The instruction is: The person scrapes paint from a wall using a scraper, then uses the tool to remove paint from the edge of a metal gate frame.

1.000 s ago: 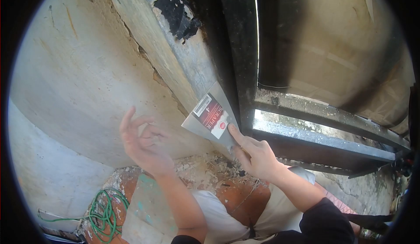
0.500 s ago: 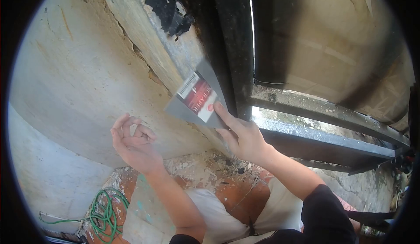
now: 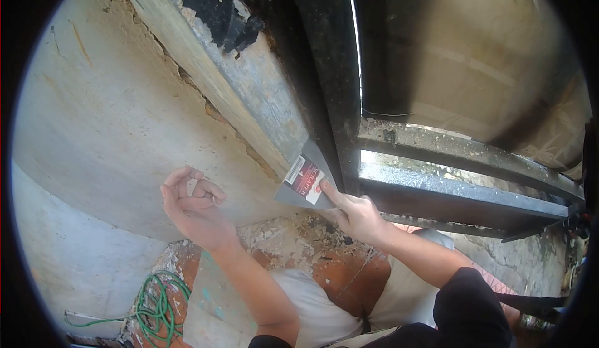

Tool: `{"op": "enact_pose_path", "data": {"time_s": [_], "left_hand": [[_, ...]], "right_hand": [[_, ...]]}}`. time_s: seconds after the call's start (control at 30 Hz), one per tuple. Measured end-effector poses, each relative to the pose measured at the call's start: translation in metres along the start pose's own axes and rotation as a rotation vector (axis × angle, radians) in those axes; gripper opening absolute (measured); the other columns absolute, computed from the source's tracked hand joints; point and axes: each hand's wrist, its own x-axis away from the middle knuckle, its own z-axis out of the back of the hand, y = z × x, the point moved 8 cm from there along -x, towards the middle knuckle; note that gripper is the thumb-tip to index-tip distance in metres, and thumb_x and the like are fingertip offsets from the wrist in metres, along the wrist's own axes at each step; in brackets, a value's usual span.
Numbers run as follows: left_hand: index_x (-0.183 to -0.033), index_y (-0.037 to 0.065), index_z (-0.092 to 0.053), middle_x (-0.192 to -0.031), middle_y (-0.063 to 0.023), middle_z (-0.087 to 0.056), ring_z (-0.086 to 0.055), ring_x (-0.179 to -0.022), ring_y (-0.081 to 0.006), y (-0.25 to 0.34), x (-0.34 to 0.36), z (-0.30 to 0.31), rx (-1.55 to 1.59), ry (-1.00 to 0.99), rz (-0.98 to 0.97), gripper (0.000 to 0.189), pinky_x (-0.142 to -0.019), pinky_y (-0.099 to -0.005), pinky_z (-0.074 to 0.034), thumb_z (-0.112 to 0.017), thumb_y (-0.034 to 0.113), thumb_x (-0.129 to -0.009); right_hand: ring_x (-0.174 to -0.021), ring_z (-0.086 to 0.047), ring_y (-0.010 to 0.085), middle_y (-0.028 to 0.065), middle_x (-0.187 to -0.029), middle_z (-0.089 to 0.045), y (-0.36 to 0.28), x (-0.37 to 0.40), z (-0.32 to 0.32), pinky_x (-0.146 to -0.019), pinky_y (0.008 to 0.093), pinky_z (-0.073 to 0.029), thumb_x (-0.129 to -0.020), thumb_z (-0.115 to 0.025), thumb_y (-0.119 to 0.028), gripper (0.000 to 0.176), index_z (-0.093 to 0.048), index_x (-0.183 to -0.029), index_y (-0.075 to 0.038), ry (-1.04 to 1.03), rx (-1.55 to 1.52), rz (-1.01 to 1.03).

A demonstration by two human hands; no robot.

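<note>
In my right hand (image 3: 362,218) is a wide-bladed scraper (image 3: 307,179), with a red and white label and a barcode on its blade. My fingers wrap its handle, which is mostly hidden, and one finger presses along the blade. The blade lies against the lower part of the pale door frame post (image 3: 268,92). Higher on that post clings a ragged patch of black paint (image 3: 219,14). Off to the left, my left hand (image 3: 196,207) hovers palm up before the wall (image 3: 118,130), fingers loosely curled and apart, holding nothing I can make out.
Paint flakes and debris (image 3: 290,248) litter the reddish floor below my hands. A coiled green hose (image 3: 153,307) lies at lower left beside a pale board (image 3: 215,304). To the right stand a dark metal frame (image 3: 462,198) and a brownish panel (image 3: 486,55).
My right hand and the scraper have slid down and to the right along the post. The view has shifted slightly. My left hand stays nearly where it was.
</note>
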Motion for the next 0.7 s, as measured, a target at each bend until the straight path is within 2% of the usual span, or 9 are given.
{"op": "enact_pose_path", "data": {"time_s": [0.13, 0.2, 0.37, 0.47, 0.7], "left_hand": [[-0.101, -0.002, -0.061, -0.09, -0.0104, -0.056, -0.045, -0.051, -0.0163, -0.003, -0.003, -0.001, 0.023, 0.01, 0.008, 0.047, -0.044, -0.0258, -0.031, -0.039, 0.04, -0.102], [-0.1, -0.002, -0.061, -0.09, -0.0102, -0.056, -0.045, -0.051, -0.0163, -0.005, -0.001, -0.002, 0.011, 0.016, 0.013, 0.047, -0.044, -0.0258, -0.03, -0.039, 0.039, -0.102], [-0.098, -0.001, -0.061, -0.089, -0.0099, -0.056, -0.046, -0.051, -0.0163, -0.003, -0.003, -0.001, 0.033, 0.003, -0.012, 0.046, -0.044, -0.0258, -0.03, -0.039, 0.04, -0.102], [-0.097, 0.0, -0.061, -0.089, -0.0098, -0.055, -0.045, -0.051, -0.0163, -0.004, -0.003, -0.005, 0.031, 0.043, 0.026, 0.046, -0.044, -0.0257, -0.031, -0.039, 0.04, -0.102], [-0.096, 0.0, -0.061, -0.088, -0.009, -0.055, -0.046, -0.052, -0.0168, 0.01, 0.006, -0.006, 0.047, 0.001, -0.006, 0.044, -0.045, -0.0258, -0.03, -0.04, 0.039, -0.102]], "right_hand": [[-0.065, -0.067, 0.0342, 0.017, -0.083, -0.069, -0.01, -0.022, 0.008, -0.055, 0.0416, -0.055, -0.088, -0.069, -0.018, 0.068, -0.039, -0.149, -0.017, -0.059, 0.001, -0.055], [-0.074, -0.069, 0.0374, 0.0222, -0.09, -0.068, -0.013, -0.027, 0.006, -0.062, 0.0405, -0.057, -0.083, -0.071, -0.006, 0.07, -0.041, -0.146, -0.009, -0.083, -0.051, -0.106], [-0.069, -0.068, 0.0368, 0.0209, -0.085, -0.067, 0.011, 0.016, -0.002, -0.058, 0.0402, -0.054, -0.083, -0.071, -0.009, 0.07, -0.041, -0.146, -0.009, -0.132, 0.003, -0.07], [-0.069, -0.068, 0.0366, 0.0206, -0.083, -0.067, -0.006, -0.014, 0.008, -0.059, 0.0401, -0.055, -0.08, -0.069, -0.004, 0.071, -0.042, -0.145, -0.009, -0.106, 0.001, -0.114], [-0.07, -0.07, 0.0338, 0.0203, -0.087, -0.069, 0.003, 0.007, -0.004, -0.063, 0.038, -0.057, -0.078, -0.064, 0.0, 0.07, -0.044, -0.144, -0.008, -0.094, -0.033, -0.061]]}}
